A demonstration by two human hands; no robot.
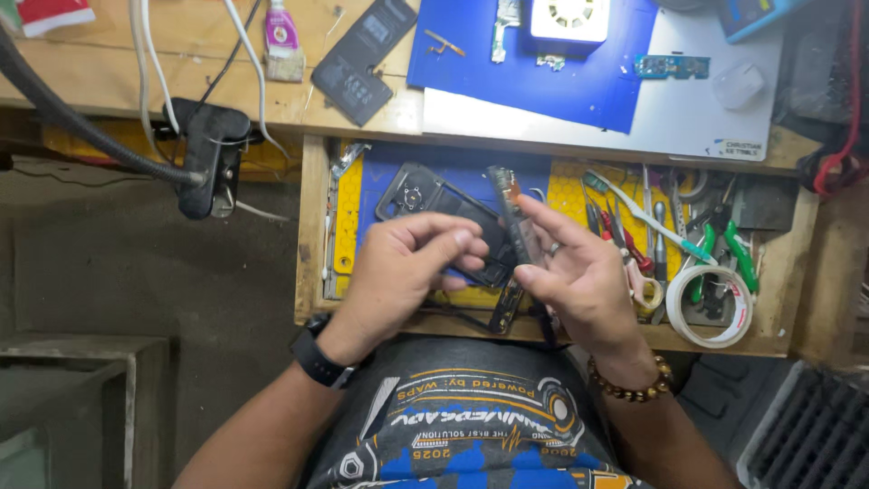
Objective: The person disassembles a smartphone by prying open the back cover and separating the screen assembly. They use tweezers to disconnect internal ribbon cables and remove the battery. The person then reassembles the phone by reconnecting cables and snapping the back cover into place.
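Over an open drawer, my right hand (579,276) grips a narrow phone body (510,244) edge-on between thumb and fingers. My left hand (407,267) pinches at the same phone from the left, its fingertips against the dark lower part. Under the hands a black phone frame with a camera cutout (418,195) lies on a blue mat (453,172) in the drawer. A black watch sits on my left wrist and a bead bracelet on my right.
The drawer's right side holds tweezers, pliers with green handles (724,249), a tape roll (711,303). On the wooden bench above lie a black phone back (362,59), a blue mat (543,72), a white fan-like unit (568,20), a small circuit board (672,65), a glue tube (282,36). A black clamp (210,154) grips the bench edge.
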